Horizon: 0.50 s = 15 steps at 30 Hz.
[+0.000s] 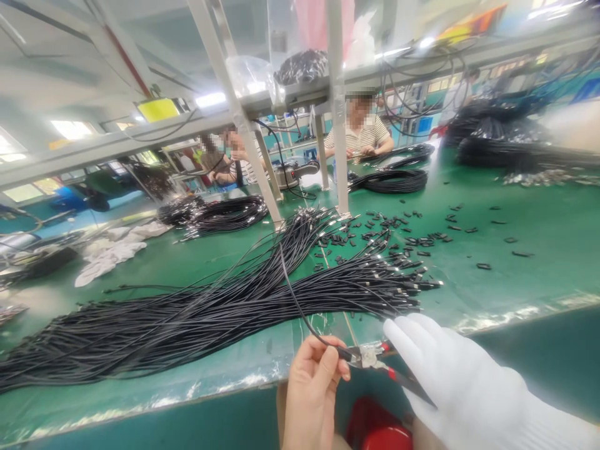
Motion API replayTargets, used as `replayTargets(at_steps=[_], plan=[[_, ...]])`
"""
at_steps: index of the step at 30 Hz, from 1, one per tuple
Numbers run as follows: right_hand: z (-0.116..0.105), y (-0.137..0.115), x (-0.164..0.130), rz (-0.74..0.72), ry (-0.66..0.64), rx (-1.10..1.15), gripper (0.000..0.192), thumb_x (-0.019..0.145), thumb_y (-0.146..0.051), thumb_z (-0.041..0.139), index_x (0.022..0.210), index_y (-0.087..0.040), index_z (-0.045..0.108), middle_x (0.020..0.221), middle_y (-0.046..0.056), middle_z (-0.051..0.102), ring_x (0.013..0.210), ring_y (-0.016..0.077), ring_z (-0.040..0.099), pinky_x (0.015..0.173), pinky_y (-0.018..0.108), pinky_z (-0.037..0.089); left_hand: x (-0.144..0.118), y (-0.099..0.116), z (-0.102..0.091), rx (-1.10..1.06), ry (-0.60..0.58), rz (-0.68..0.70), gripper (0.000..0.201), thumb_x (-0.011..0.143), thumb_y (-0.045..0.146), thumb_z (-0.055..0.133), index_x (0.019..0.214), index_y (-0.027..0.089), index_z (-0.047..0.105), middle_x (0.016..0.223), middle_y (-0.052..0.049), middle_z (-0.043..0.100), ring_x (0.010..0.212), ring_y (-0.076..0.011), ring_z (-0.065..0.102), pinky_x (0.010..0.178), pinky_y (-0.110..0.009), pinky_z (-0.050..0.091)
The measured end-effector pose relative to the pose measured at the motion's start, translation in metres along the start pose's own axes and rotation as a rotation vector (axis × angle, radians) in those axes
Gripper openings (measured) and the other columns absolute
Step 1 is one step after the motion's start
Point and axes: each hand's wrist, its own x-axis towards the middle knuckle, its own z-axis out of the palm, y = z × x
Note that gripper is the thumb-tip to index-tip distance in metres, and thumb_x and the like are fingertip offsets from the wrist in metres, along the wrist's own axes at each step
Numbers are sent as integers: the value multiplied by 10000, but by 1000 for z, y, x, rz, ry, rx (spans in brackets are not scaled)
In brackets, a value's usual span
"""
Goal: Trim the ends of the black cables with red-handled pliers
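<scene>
My bare left hand (315, 384) pinches a black cable (300, 312) close to its end, just off the table's front edge. In my right hand (450, 369), which wears a white glove, is a pair of pliers (372, 357) with red and black handles. The jaws of the pliers meet the cable's end beside my left fingertips; whether they grip it is too small to tell. Behind my hands lies a long bundle of black cables (225, 319) with metal-tipped ends pointing right. Small black plastic pieces (426, 240) are scattered beyond those ends.
Grey posts (336, 125) carry a shelf across the green table (539, 275). Coiled black cables (234, 212) lie behind, with white cloths (112, 253) at left. A co-worker (360, 128) sits across the table. Below the edge is a red stool-like object (387, 437).
</scene>
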Motion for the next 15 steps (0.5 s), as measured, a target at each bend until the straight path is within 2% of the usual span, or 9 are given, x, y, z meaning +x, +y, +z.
replayTargets(at_steps=[6,11,15], plan=[[9,1,-2,-51,-22,-38,365,891,-239,498,1223,-132,606,1029,163,697,647,270,623,533,408,489,-1,-2,1,24,-5,57,361,670,438,962,810,168,767,835,-34,755,606,-89,594,620,-217,518],[8,1,-1,-56,-48,-30,319,908,-247,488,1195,-167,602,1012,135,708,651,250,632,531,377,468,0,-5,-1,73,-18,118,333,725,453,925,819,181,758,818,-13,743,613,-91,601,629,-213,508],[6,-3,3,-40,-5,-29,283,883,-227,471,1131,-187,601,936,110,718,653,245,643,529,362,464,3,-9,-3,168,-19,211,336,762,495,886,829,194,751,833,-9,735,623,-102,598,638,-228,505]])
